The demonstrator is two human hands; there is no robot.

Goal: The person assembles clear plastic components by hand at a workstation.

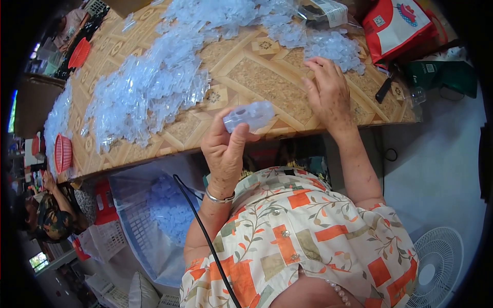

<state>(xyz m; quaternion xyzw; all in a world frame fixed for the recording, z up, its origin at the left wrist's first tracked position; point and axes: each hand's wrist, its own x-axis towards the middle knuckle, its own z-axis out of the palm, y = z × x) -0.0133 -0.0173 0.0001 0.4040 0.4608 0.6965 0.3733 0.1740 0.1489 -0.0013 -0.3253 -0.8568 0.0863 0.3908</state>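
Observation:
My left hand is closed round a translucent pale-blue plastic piece, holding it just above the near edge of the table. The piece is rounded, with dark openings on its side; its exact kind I cannot tell. My right hand is over the table with fingers slightly bent and thumb apart, and I see nothing between them. Beyond its fingertips lies a small heap of pale translucent pieces. A much larger heap of flat, clear plastic pieces spreads over the left and far side of the table.
The patterned table carries a red basket, a black-handled tool and a red-and-white bag. Below stands a lined crate of bluish pieces. A black cable crosses my left arm. A fan stands right; another person sits left.

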